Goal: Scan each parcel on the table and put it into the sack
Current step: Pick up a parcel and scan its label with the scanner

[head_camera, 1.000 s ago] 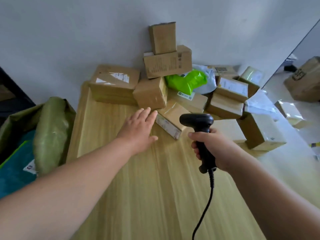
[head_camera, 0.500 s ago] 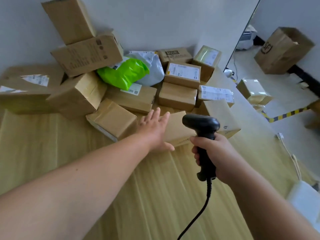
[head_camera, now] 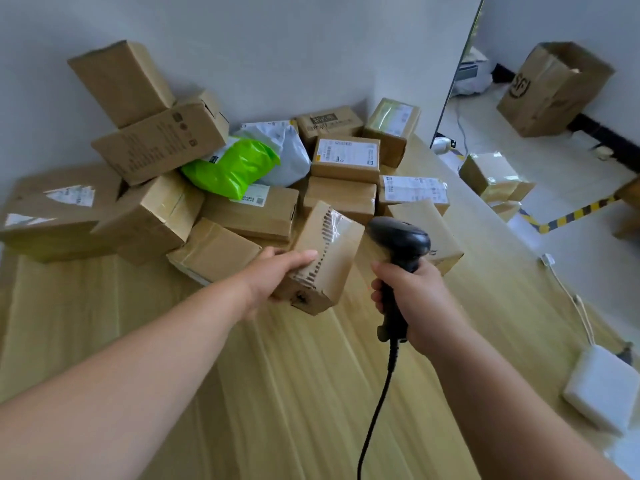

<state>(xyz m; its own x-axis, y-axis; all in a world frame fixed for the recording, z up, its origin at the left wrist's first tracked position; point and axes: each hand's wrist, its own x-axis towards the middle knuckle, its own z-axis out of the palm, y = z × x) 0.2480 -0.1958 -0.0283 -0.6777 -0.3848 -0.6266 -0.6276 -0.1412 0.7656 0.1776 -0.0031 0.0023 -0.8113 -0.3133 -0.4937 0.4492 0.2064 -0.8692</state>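
Observation:
My left hand grips a small taped cardboard parcel and holds it tilted above the wooden table. Just to its right, my right hand holds a black corded barcode scanner, its head level with the parcel's upper end. Behind them a pile of several cardboard parcels leans against the wall, with a bright green plastic mailer and a grey mailer among them. The sack is out of view.
A white adapter box with a cable lies at the table's right edge. On the floor to the right stand a large brown box and a smaller taped box, near yellow-black floor tape.
My left hand, flat on a parcel before, has closed on it and lifted it off the table beside the scanner. The view has swung right, so the sack has left the frame.

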